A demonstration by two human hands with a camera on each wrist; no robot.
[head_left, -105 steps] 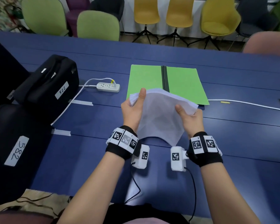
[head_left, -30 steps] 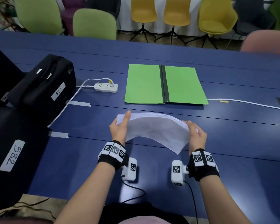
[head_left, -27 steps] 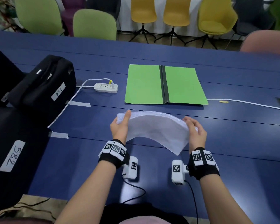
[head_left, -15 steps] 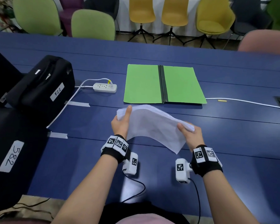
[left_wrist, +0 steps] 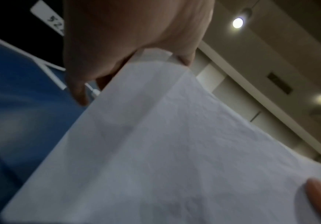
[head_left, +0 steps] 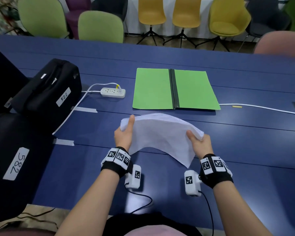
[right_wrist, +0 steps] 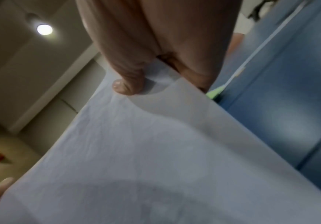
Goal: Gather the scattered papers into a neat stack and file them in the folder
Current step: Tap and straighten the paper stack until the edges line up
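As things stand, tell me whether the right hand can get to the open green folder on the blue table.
Probably yes. Only bare blue table lies between the right hand and the open green folder. But it grips the white paper stack together with the left hand, so the papers would travel with it.

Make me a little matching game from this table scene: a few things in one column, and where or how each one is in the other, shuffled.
Things:
1. stack of papers
2. green folder
3. power strip
4. black case labelled 522

States:
A. lying open and flat on the table
B. left of the folder, with a cable plugged in
C. held in the air, sagging between left hand and right hand
D. at the table's left edge

Pairs: 1-C, 2-A, 3-B, 4-D
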